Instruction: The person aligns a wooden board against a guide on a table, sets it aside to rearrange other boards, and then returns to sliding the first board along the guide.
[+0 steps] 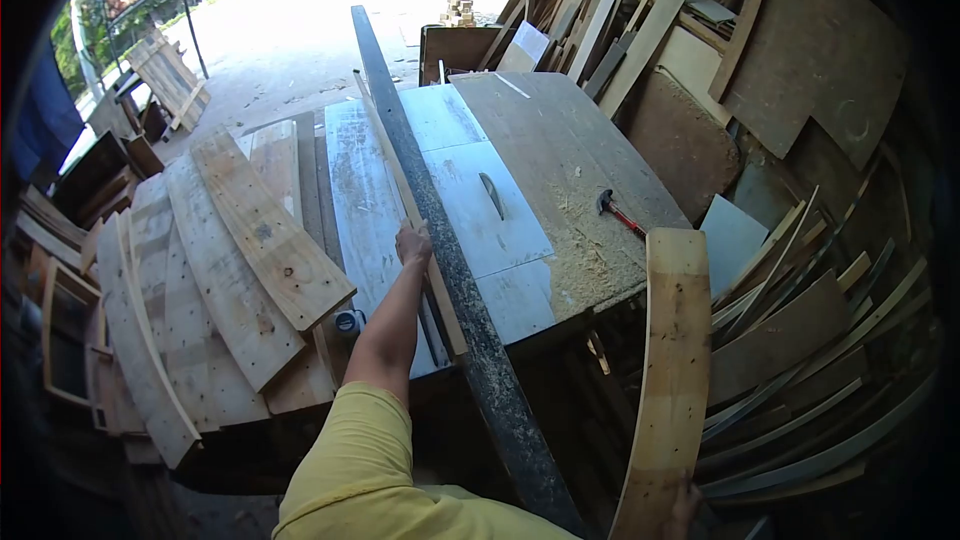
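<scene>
My left hand (413, 244) is closed on a long, narrow wooden strip (446, 315), which lies along a dark, speckled straight bar (462, 280). Both run lengthwise over a table with pale metal plates (440, 120). To the right of the bar, a curved saw blade (492, 196) sticks up through a slot. At the lower right, my right hand (686, 502) is in shadow, gripping the edge of a wide wooden board (672, 340) that stands near the table's right corner. Only part of that hand shows.
Wide planks (265, 230) overlap on the left, near a small round device (349, 322). A red-handled hammer (622, 215) lies beside sawdust (590, 240) on the right. Leaning boards (790, 50) and thin strips (810, 380) crowd the right side. Stacked blocks (459, 11) stand beyond.
</scene>
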`<state>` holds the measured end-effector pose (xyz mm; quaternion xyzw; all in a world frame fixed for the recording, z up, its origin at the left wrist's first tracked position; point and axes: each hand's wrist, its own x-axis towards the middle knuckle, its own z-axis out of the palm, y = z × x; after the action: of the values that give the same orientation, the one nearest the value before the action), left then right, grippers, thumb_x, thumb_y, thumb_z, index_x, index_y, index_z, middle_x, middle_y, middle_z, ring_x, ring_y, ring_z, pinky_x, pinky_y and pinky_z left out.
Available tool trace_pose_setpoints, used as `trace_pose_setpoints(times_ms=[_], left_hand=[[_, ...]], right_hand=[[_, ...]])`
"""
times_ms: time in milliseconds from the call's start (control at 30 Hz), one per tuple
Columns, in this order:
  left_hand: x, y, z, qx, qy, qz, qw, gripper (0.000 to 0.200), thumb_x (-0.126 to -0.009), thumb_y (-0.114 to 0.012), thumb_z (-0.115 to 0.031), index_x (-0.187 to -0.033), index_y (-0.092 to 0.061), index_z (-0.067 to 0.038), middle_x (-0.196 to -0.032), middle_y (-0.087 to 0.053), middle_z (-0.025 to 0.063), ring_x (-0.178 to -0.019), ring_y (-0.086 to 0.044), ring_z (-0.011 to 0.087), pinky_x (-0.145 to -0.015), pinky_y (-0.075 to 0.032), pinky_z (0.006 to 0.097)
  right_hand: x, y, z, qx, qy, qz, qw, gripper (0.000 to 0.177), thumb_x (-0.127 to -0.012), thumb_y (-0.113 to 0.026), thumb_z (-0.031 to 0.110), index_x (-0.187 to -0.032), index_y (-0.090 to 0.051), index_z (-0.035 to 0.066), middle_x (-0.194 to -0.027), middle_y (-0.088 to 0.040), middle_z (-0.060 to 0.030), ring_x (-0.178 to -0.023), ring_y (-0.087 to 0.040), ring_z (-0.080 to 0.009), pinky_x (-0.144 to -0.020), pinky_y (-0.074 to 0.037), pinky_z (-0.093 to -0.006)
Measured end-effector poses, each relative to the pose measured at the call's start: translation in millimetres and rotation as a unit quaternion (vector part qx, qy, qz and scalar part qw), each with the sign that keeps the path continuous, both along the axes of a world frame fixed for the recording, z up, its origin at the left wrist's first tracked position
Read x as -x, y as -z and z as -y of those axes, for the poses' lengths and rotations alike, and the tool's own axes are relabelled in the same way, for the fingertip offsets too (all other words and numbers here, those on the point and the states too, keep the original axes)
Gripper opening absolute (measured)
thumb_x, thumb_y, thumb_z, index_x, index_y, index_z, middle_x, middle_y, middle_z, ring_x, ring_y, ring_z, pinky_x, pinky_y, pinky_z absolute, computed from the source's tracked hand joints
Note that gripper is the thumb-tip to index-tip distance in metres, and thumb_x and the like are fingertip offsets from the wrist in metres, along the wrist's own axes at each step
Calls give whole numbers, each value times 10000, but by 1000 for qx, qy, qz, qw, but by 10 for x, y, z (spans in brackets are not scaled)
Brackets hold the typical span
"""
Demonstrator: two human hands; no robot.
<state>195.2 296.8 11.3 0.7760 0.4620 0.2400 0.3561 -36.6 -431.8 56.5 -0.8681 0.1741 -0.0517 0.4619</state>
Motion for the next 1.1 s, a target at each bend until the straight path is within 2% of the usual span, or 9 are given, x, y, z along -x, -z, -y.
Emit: trace_pose_setpoints(times_ms=[100, 300, 500, 533, 633, 833, 933, 1000, 1100], left_hand=[[-26, 60, 322, 7, 0, 167, 986, 282, -971, -533, -296, -969, -556, -15, -903, -656, 254, -890, -634, 446, -766, -475, 523], [354, 36, 1407, 86, 26, 304, 948, 276, -983, -529, -275, -933, -554, -5, -787, -624, 198, -715, -608, 352, -684, -466, 448], [960, 339, 2564, 163, 110, 191, 962, 325, -955, -548, -274, -1060, -580, 32, -889, -667, 213, -796, -679, 341, -715, -517, 435], [1188, 71, 2700, 342, 190, 85, 917, 374, -938, -542, -291, -1114, -600, 33, -885, -685, 191, -734, -702, 325, -667, -556, 415], [1730, 100, 3207, 411, 274, -65, 867, 462, -924, -464, -345, -946, -653, 76, -823, -695, 189, -681, -713, 288, -601, -583, 380], [2710, 468, 4113, 738, 358, -214, 530, 499, -1018, -379, -406, -1006, -586, 48, -869, -679, 229, -733, -696, 384, -675, -612, 460], [2952, 718, 4447, 752, 353, -282, 480, 447, -1025, -368, -367, -982, -577, 26, -938, -676, 238, -820, -688, 392, -721, -601, 456], [3055, 1410, 4731, 890, 419, -177, 23, 424, -1025, -368, -359, -1019, -569, 15, -983, -665, 230, -824, -670, 358, -733, -578, 422], [3055, 698, 4856, 853, 313, -293, 298, 265, -1007, -367, -261, -847, -480, -82, -725, -467, 73, -576, -479, 229, -534, -416, 354]], right_hand=[[-54, 300, 231, -1, -19, -29, 999, 613, -923, -623, 515, -883, -688, -93, -741, -673, -93, -713, -559, -120, -646, -469, -314], [-201, 70, -102, 18, -54, -54, 997, 584, -913, -647, 496, -779, -659, -73, -658, -598, -27, -671, -486, -102, -610, -444, -311], [-397, 347, -120, -27, -104, -27, 994, 573, -898, -681, 468, -643, -564, -32, -614, -494, 40, -615, -399, -90, -521, -359, -320], [-437, 259, -198, -30, -104, -28, 994, 573, -898, -681, 468, -643, -564, -32, -614, -494, 40, -615, -399, -90, -521, -359, -320], [-533, 104, -356, 18, -143, -58, 988, 606, -888, -683, 486, -607, -513, -23, -582, -457, 36, -588, -379, -91, -504, -330, -330], [-952, 594, -516, 75, -180, -130, 972, 631, -899, -652, 512, -600, -495, -22, -565, -423, 17, -587, -375, -94, -499, -329, -345], [-1002, 514, -816, 73, -226, -94, 967, 662, -885, -644, 553, -618, -534, -43, -566, -420, -14, -575, -377, -97, -497, -330, -355], [-1006, 353, -1015, 78, -213, -177, 958, 666, -874, -640, 574, -637, -586, -46, -575, -474, -58, -578, -418, -119, -524, -366, -378], [-1130, 496, -1191, 137, -240, -171, 946, 661, -887, -611, 580, -679, -616, -47, -600, -562, -140, -606, -548, -200, -584, -422, -412]])
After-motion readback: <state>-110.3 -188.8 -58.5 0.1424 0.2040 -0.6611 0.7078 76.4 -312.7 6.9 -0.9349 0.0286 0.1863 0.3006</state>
